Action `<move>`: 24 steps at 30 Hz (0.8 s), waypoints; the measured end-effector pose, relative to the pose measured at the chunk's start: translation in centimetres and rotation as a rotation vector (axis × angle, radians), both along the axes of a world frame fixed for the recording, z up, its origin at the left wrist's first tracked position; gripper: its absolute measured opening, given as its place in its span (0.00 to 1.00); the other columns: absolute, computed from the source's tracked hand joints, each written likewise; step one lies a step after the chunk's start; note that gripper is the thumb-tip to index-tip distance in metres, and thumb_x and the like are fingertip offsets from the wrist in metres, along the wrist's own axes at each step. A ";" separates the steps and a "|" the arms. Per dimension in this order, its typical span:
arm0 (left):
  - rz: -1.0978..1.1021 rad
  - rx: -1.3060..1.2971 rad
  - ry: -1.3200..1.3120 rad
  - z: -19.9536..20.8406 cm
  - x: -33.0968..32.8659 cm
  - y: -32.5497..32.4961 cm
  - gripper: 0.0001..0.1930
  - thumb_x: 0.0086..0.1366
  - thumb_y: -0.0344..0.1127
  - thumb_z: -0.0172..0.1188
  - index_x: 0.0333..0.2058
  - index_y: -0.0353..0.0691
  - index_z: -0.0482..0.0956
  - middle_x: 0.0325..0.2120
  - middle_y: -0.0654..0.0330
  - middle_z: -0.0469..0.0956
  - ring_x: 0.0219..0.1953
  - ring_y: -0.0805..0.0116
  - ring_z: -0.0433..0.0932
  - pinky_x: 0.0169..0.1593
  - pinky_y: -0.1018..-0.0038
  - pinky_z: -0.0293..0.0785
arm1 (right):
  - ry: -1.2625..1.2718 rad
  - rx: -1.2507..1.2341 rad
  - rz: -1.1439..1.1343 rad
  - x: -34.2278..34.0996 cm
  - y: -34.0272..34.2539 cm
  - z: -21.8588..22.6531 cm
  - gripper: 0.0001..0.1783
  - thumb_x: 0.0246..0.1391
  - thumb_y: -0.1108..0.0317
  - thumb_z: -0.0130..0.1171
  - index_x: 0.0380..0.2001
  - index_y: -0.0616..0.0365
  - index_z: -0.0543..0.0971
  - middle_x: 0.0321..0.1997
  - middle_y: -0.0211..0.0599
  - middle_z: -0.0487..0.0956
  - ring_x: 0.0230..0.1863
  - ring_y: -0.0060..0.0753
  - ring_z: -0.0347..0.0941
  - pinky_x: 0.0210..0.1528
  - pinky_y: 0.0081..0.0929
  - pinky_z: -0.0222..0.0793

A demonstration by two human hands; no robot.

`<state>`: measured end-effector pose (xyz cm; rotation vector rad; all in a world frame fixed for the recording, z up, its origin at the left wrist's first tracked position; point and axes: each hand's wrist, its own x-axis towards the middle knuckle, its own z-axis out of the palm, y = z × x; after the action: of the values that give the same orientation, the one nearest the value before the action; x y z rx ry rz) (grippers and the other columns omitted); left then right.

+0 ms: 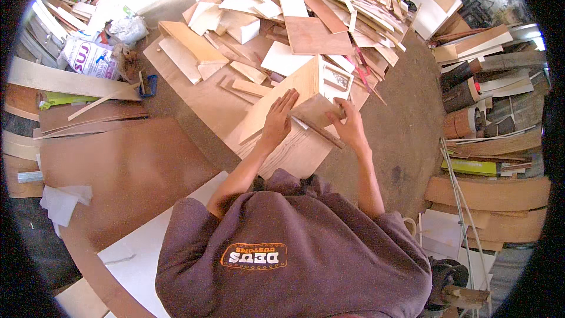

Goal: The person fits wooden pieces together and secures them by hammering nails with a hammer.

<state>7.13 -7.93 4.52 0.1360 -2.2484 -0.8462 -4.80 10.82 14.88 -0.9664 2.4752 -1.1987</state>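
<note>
My left hand [278,119] lies flat, fingers together, on a tilted light plywood panel [282,91] of a box-like assembly. My right hand [348,125] grips the edge of a smaller plywood panel [315,108] that leans against the tilted one. Between the hands, a thin dark wooden strip [322,133] runs diagonally, with a pale narrow strip [300,122] beside it. The assembly rests on a larger light plywood board [300,153] on the floor. My grey-purple shirt [294,253] fills the lower middle of the view.
A big heap of plywood offcuts and white boards [306,12] lies beyond the assembly. Brown sheets [118,165] and a white board [135,253] are at the left, with printed sacks [88,56] and a blue clamp [149,85]. Logs and planks [471,100] stack at the right.
</note>
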 end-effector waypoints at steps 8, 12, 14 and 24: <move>0.142 -0.252 -0.331 -1.5 4.0 -3.0 0.37 0.56 0.18 0.53 0.66 0.51 0.63 0.67 0.65 0.62 0.68 0.65 0.61 0.69 0.60 0.57 | 0.108 -0.045 0.078 1.2 -2.5 -10.4 0.27 0.51 0.68 0.65 0.53 0.66 0.73 0.51 0.52 0.77 0.53 0.49 0.74 0.55 0.37 0.68; 0.089 -0.325 -0.371 -3.9 4.2 -4.7 0.36 0.58 0.24 0.56 0.66 0.55 0.63 0.66 0.66 0.64 0.67 0.67 0.62 0.69 0.61 0.57 | 0.151 -0.019 0.115 1.2 -4.0 -14.7 0.26 0.48 0.71 0.66 0.51 0.68 0.73 0.48 0.57 0.78 0.50 0.55 0.75 0.52 0.40 0.70; 0.074 -0.356 -0.448 -4.7 5.5 -5.2 0.34 0.59 0.25 0.54 0.65 0.55 0.64 0.65 0.67 0.65 0.67 0.67 0.62 0.69 0.61 0.57 | 0.165 -0.060 0.145 2.8 -5.0 -15.1 0.27 0.47 0.71 0.66 0.51 0.68 0.72 0.46 0.57 0.78 0.48 0.56 0.75 0.51 0.43 0.70; 0.037 -0.395 -0.552 -8.6 5.7 -4.9 0.34 0.58 0.21 0.48 0.63 0.59 0.69 0.64 0.67 0.66 0.66 0.66 0.64 0.69 0.60 0.56 | -0.032 -0.010 0.084 4.0 -4.5 -21.3 0.29 0.46 0.69 0.68 0.53 0.64 0.72 0.42 0.53 0.79 0.43 0.52 0.76 0.45 0.41 0.71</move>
<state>12.83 -12.83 -4.06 0.2475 -2.8716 -0.3498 -0.76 6.36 -6.38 -1.0350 2.3815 -1.1919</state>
